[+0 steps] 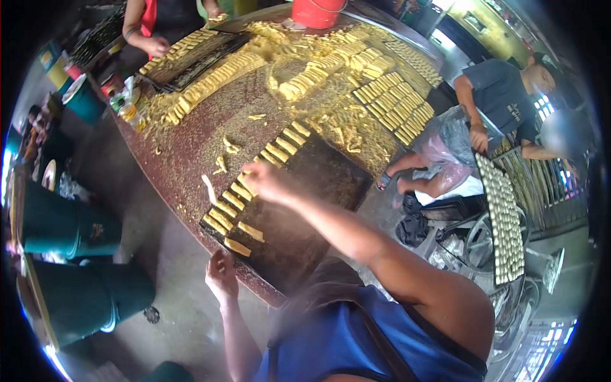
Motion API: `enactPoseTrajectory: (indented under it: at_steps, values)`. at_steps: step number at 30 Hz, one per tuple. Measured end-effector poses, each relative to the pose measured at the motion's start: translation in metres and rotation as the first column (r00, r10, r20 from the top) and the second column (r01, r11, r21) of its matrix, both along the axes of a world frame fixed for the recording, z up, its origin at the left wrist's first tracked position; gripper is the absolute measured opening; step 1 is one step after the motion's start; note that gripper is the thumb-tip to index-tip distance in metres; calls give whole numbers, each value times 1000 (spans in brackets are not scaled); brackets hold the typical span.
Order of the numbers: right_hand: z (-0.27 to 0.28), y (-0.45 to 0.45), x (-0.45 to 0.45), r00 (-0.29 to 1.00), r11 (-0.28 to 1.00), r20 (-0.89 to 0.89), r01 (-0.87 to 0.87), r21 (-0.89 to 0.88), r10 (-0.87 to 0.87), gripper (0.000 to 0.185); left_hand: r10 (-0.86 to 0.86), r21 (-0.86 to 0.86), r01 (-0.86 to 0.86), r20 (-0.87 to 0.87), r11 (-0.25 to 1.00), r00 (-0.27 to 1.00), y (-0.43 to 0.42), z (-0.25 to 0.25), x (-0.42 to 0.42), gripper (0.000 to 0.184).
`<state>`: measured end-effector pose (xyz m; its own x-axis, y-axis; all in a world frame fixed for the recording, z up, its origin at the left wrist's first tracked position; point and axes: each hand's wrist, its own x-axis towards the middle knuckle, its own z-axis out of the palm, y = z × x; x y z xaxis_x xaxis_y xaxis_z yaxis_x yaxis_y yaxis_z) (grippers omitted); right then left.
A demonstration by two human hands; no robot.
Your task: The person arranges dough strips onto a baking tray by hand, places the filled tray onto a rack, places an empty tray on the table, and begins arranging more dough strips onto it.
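A dark baking tray (312,207) lies at the table's near edge, with yellow dough sticks (224,209) in a row along its far side. Two more dough strips (251,231) lie nearer me on the tray. My right hand (264,181) reaches over the row, its fingers closed around a dough stick that they mostly hide. Off the tray's left corner is my left hand (221,275), raised beside the table edge with its fingers curled together. Whatever it may hold is hidden. Loose dough scraps (223,156) sit on the table just beyond the tray.
Long rows of cut dough (216,81) and a filled tray (394,107) cover the far table. A red bucket (316,13) stands at the back. One person (172,25) works across the table; another (496,95) at right holds a tray of pieces (503,223). Green bins (95,296) stand left.
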<state>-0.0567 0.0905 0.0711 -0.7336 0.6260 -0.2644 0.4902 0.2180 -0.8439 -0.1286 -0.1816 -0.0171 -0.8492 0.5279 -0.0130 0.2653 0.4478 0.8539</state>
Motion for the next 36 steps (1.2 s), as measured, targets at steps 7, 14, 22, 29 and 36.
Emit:
enactPoseTrajectory:
  at_steps: [7, 14, 22, 29, 36]
  values:
    - [-74, 152, 124, 785, 786, 407, 158, 597, -467, 21, -40, -45, 52, 231, 998, 972, -1, -20, -11, 34]
    - [-118, 232, 160, 830, 915, 535, -79, 395, -159, 17, 127, -152, -104, 150, 983, 981, 15, -22, -2, 31]
    - [-84, 393, 174, 811, 653, 556, -322, 685, -183, 34, 331, -248, -285, 173, 926, 927, 51, -6, 23, 28]
    - [-82, 407, 169, 786, 697, 596, -518, 495, 160, 22, 50, -222, -138, -361, 965, 931, 215, 33, 60, 23]
    - [-55, 402, 171, 846, 790, -257, 269, -551, -467, 21, -697, -304, 635, -426, 710, 576, 467, 30, 61, 20]
